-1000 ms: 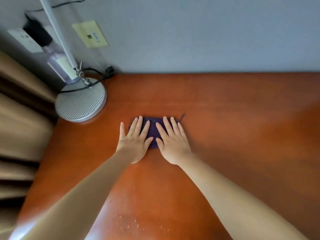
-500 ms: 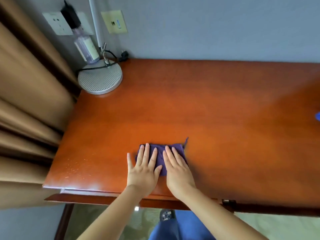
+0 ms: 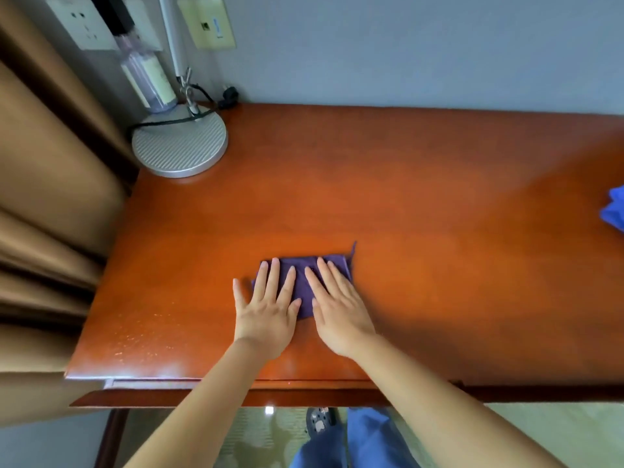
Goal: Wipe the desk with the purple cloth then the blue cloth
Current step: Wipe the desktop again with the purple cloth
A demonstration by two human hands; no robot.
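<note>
A folded purple cloth (image 3: 301, 275) lies on the reddish-brown desk (image 3: 422, 214), left of centre and toward the front edge. My left hand (image 3: 266, 312) and my right hand (image 3: 337, 309) press flat on it side by side, fingers spread and pointing toward the wall. They cover most of the cloth; only its far edge and a strip between the hands show. A blue cloth (image 3: 614, 211) sits at the desk's far right, cut off by the frame edge.
A round silver lamp base (image 3: 179, 143) with a black cable stands at the back left corner, a clear bottle (image 3: 148, 79) behind it. Brown curtains (image 3: 50, 197) hang left of the desk. The desk's front edge (image 3: 236, 383) is just behind my wrists.
Both hands have drawn the purple cloth from near the lamp base back toward the front edge. The view has pulled back, and the blue cloth now shows at the right.
</note>
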